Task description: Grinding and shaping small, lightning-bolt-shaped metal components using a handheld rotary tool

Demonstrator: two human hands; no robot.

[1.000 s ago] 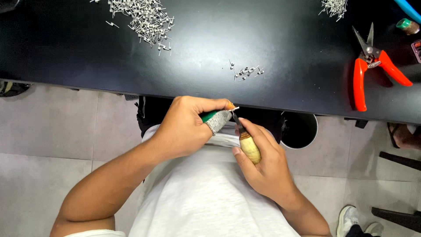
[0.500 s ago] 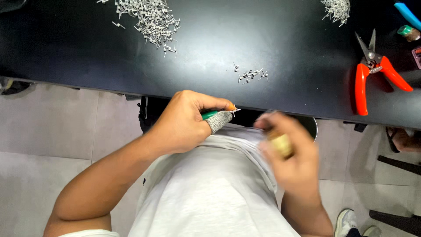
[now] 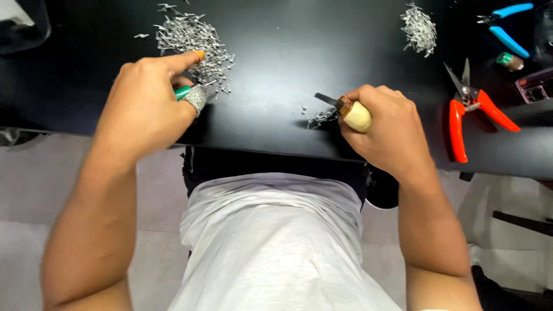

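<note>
My left hand (image 3: 147,101) is closed around a green piece with a silver mesh end (image 3: 193,97), its forefinger stretched out over a big heap of small silver metal pins (image 3: 193,40) on the black table (image 3: 276,69). My right hand (image 3: 386,129) grips a small tool with a pale wooden handle (image 3: 357,115) and a dark blade (image 3: 325,99). The blade tip lies beside a few loose pins (image 3: 319,118) near the table's front edge.
Orange-handled snips (image 3: 469,112) lie right of my right hand. Blue-handled pliers (image 3: 507,29), a small green object (image 3: 508,60) and a clear box (image 3: 536,86) sit at the far right. A second pin heap (image 3: 419,27) lies at the back. My white shirt fills the foreground.
Both hands have come up from my lap onto the table. The left went to the big pin heap, and the right carried the wooden-handled tool to the loose pins.
</note>
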